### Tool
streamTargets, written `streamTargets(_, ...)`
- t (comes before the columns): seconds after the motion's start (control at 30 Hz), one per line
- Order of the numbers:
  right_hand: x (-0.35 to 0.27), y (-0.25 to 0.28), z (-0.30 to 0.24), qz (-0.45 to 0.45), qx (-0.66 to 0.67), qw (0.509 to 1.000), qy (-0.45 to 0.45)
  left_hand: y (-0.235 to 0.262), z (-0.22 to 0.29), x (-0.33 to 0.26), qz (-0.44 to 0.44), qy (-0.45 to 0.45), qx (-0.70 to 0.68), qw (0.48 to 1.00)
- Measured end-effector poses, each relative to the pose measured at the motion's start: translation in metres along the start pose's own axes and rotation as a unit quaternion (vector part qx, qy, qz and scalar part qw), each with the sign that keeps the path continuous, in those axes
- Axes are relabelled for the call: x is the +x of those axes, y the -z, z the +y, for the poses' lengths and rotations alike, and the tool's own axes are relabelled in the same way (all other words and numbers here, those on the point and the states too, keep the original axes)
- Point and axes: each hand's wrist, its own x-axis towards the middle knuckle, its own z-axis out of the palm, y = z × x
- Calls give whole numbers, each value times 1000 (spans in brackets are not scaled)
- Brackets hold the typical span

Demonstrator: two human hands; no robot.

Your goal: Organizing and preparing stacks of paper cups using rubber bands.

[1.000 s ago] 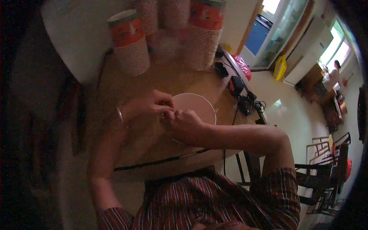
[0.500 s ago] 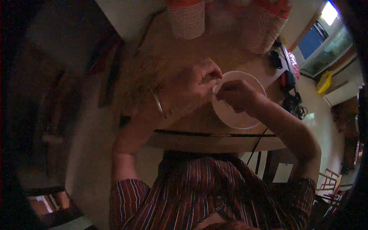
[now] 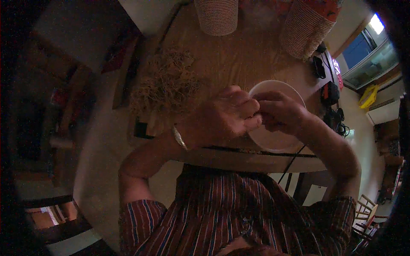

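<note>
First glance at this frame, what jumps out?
The two hands, left hand and right hand, pressed fingertip to fingertip at centre, right over the near rim of a white bowl on the wooden table. Left of them sits a tangled heap of straw-coloured fibre. Two ribbed woven baskets stand at the table's far edge.

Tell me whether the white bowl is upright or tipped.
Upright: the white bowl sits on the table, rim up, under both hands.
</note>
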Motion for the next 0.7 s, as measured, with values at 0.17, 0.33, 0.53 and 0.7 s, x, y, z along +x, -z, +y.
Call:
streamTargets(0.17, 2, 12, 9, -38, 45, 998, 21, 7, 6, 13, -51, -24, 48, 997)
streamTargets(0.33, 7, 15, 15, -55, 64, 996, 32, 12, 10, 18, -77, -15, 61, 995)
streamTargets(0.53, 2, 13, 15, -9, 93, 995, 19, 11, 14, 24, -67, -4, 84, 994)
streamTargets(0.7, -6, 10, 18, -5, 164, 985, 48, 8, 14, 28, -97, 1, 61, 993)
